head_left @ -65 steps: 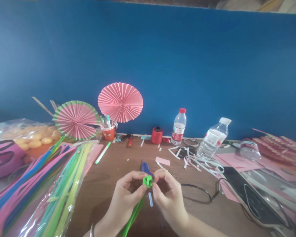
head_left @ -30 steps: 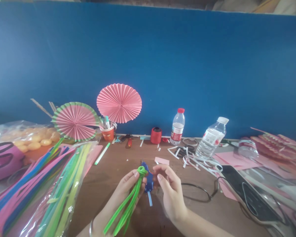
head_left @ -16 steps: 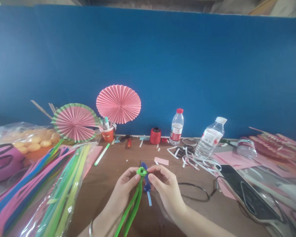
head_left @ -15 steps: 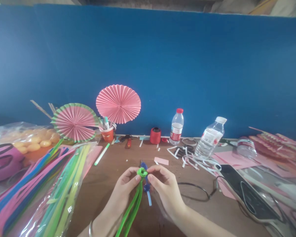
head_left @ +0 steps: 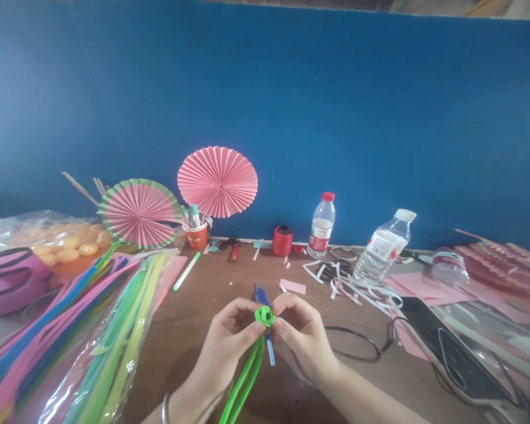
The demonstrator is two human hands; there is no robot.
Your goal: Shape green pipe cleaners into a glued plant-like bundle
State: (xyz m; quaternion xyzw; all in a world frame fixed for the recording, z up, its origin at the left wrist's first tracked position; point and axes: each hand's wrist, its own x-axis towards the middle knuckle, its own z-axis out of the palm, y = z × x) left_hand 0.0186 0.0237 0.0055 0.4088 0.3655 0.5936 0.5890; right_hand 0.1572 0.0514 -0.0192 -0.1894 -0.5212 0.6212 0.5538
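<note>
Green stems (head_left: pixel 260 318), looped into a knot, sit between your left hand (head_left: pixel 225 337) and right hand (head_left: pixel 305 337), each grip pinched closed on them. Blue tool (head_left: pixel 261 295) lies beyond, partly hidden.

We note a lane of bare tabletop (head_left: pixel 172 335) left of the left hand (head_left: pixel 229 335), bounded by the bag of coloured stems (head_left: pixel 119 341); ahead of that hand it runs on toward the blue wall (head_left: pixel 265 118). Green stems (head_left: pixel 260 317) fill the gap between the hands, a blue tool (head_left: pixel 261 294) just beyond. Right of the right hand (head_left: pixel 307 338), we log a black cable (head_left: pixel 380 353), then a phone (head_left: pixel 472 365); ahead-right, white strips (head_left: pixel 371 294) and a tilted bottle (head_left: pixel 382 250) obstruct.
</note>
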